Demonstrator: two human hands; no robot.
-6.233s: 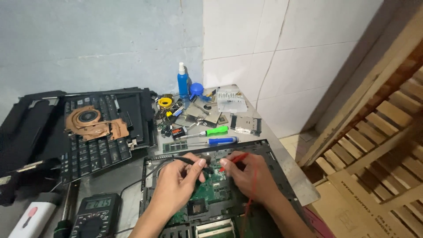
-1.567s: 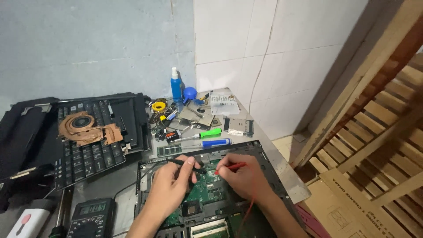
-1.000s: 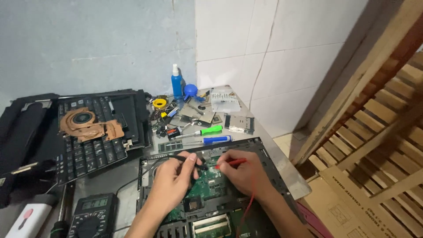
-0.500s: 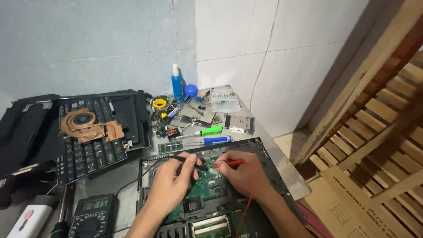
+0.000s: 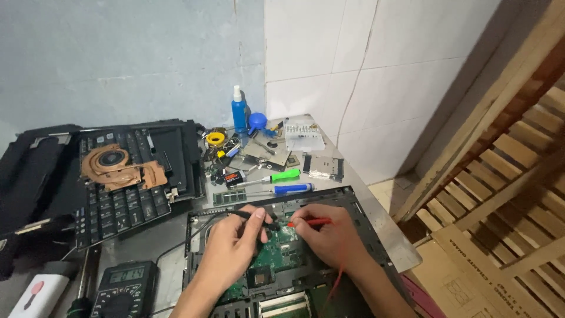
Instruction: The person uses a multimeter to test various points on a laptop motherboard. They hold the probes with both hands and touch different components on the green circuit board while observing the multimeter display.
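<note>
Both probe tips are buried behind fingers, so can't tell exactly where they land on the green board [image 5: 282, 253]; left hand [image 5: 232, 250] has its grip pinched on the black probe [image 5: 250, 215], right hand [image 5: 329, 235] pinches the red probe [image 5: 311, 222]; laptop base [image 5: 359, 218] on the tabletop [image 5: 388, 227] runs off-frame; two screwdrivers [image 5: 291, 188], one multimeter [image 5: 125, 288], partly cropped.

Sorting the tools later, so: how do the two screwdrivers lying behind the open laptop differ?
The green-handled screwdriver lies farther from the hands; the blue-handled screwdriver lies nearer, just behind the laptop base. Green's handle is bright green, blue's is deep blue. Both lie flat on the table, roughly parallel, handles to the right, untouched by either hand.
</note>
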